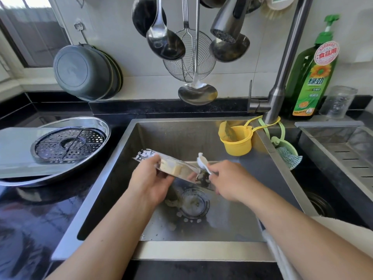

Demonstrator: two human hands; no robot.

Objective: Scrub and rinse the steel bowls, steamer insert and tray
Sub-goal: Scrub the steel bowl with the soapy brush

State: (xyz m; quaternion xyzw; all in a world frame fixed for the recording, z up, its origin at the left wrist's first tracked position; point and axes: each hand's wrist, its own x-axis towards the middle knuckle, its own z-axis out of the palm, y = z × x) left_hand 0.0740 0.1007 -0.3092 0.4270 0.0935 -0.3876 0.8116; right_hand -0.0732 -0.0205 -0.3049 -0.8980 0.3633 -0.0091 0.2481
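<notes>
Over the steel sink (201, 134) I hold a shiny steel tray (181, 172), tilted on edge with foam on its far end. My left hand (150, 180) grips its left side, fingers curled over the rim. My right hand (230, 180) holds a white scrubbing cloth (202, 161) against the tray's right part. On the counter to the left, a perforated steamer insert (68, 144) lies in a wide steel bowl (96, 126). Steel bowls (84, 71) hang on the wall at the back left.
Faucet head (228, 23) hangs above the sink, no water running. Ladles and a wire skimmer (187, 63) hang from the wall. A yellow cup (236, 140), green sponge holder (286, 154), dish soap bottle (310, 77) and glass jar (339, 102) are at right. Sink drain (193, 203) has food bits.
</notes>
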